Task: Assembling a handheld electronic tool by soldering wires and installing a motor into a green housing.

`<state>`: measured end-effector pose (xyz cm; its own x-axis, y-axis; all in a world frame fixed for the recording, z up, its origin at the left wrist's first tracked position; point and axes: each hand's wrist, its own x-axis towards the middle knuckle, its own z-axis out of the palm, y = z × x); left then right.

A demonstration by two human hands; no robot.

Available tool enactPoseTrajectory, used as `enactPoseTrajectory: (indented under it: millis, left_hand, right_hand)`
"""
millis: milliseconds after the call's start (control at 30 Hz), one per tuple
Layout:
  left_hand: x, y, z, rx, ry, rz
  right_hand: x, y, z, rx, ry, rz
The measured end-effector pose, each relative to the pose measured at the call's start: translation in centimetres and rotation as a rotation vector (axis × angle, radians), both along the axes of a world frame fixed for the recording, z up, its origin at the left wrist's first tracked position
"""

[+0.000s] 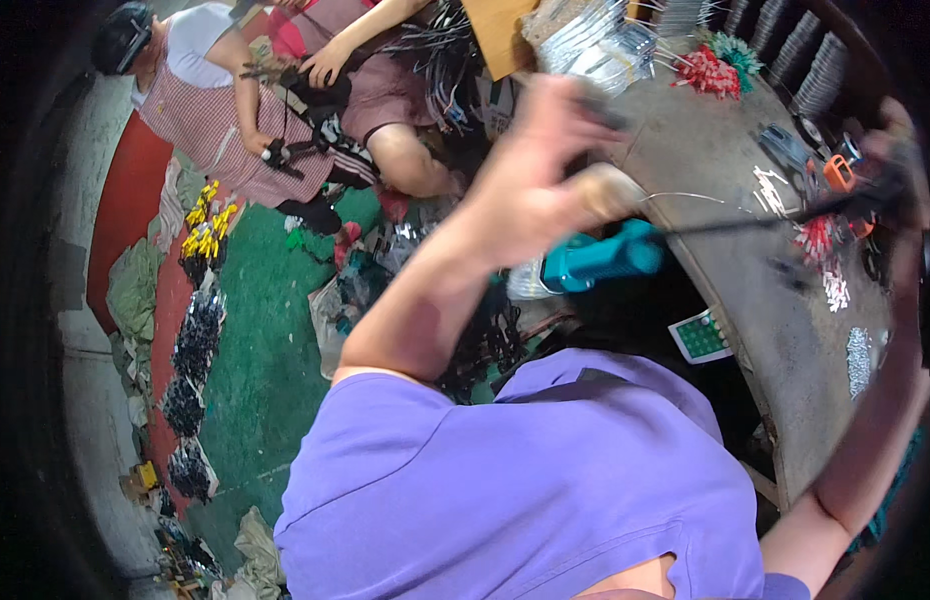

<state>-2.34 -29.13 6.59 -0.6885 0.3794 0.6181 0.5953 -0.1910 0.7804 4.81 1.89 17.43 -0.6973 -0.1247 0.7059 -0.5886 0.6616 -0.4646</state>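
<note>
My left hand (555, 165), blurred by motion, is raised over the near edge of the workbench. Its thumb is partly visible, while the fingers smear into a dark patch I cannot make out. Just below it is a teal, handle-shaped tool or machine part (605, 256). A thin pale wire (690, 196) runs from beside the thumb across the bench. On the far right, my right hand (900, 175), also blurred, is closed around a dark bunch of black cord (825, 208), which stretches left toward the teal part.
The grey workbench (705, 150) curves along the right, with red-and-white wire bundles (707, 74), small metal parts (858, 362) and orange-handled tools (839, 172). A green-and-white tray (700, 337) sits below its edge. Co-workers (220, 110) handle black cables at upper left. Dark bundles (197, 335) line the floor.
</note>
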Motion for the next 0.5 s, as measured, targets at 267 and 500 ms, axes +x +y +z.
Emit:
enactPoseTrajectory:
  millis: [267,500]
  left_hand:
    - [0.7,-8.7,-4.6,-0.667,-0.707,-0.167]
    - [-2.0,-22.4,-1.2,-1.138,-0.774,0.074]
  right_hand:
    - [-2.1,-10.7,-11.4,-0.276,-0.545,0.253]
    - [-1.4,-1.1,-14.3,-0.300,-0.825,0.109]
